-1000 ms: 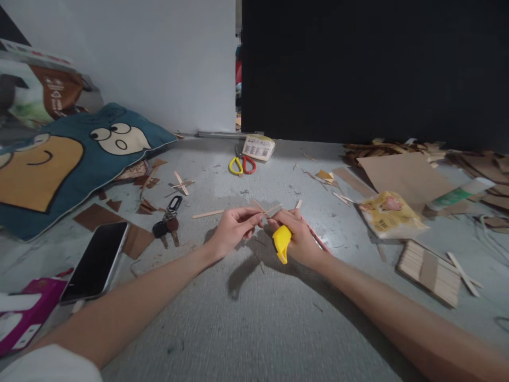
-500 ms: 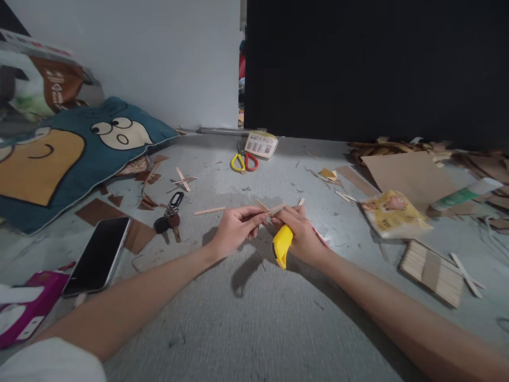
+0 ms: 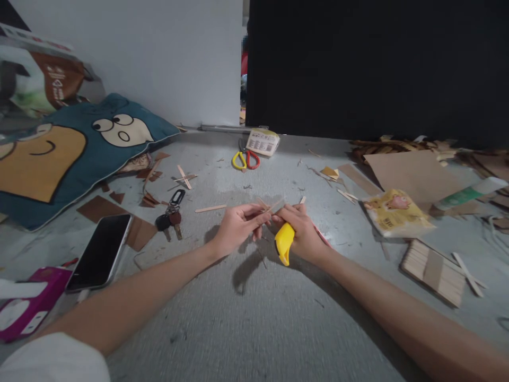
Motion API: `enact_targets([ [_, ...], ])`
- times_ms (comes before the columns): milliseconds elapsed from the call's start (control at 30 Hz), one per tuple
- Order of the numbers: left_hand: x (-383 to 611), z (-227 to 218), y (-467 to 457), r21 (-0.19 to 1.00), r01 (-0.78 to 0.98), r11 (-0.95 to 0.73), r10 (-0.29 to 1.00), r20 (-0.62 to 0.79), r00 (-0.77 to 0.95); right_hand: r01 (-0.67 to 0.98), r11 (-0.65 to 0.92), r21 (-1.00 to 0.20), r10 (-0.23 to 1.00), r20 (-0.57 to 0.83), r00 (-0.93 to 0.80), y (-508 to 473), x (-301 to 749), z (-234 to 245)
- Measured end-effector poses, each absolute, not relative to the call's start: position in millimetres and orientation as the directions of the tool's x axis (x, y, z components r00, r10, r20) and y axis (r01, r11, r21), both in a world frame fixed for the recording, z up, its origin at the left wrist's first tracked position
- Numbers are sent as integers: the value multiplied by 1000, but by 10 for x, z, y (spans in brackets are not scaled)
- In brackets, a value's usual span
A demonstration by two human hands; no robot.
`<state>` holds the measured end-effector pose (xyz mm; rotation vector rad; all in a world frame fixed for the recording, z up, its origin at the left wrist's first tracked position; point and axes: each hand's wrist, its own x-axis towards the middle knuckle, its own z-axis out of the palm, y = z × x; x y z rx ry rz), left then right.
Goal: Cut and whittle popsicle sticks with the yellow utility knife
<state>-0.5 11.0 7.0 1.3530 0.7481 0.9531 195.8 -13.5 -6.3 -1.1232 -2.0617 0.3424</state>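
Above the table (image 3: 254, 329), sticks (image 3: 275, 206) jut from left hand (image 3: 240, 228).

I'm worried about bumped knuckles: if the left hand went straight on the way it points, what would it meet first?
Past the thin sticks at its fingertips, the left hand would probably meet the right hand first, though depth is unclear from one view.

The right hand (image 3: 300, 229) hides much of the yellow tool (image 3: 285, 243), so its working end cannot be made out. The left hand (image 3: 239, 225) covers part of the thin sticks (image 3: 274, 206); where they touch is too small to tell. The left edge cuts off the pillow (image 3: 75, 159) and pink box (image 3: 51, 297). Print on the white packet (image 3: 261, 142) blurs.
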Motion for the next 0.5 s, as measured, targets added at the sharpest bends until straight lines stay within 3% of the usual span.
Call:
enact_targets([
  [267,-19,72,125,988,-151,-14,896,79,437,604,570,-557,798,549,-247,-106,1963,-102],
  [500,-13,93,60,990,-122,-68,897,114,428,589,639,-494,740,605,-295,-89,2018,-123],
])
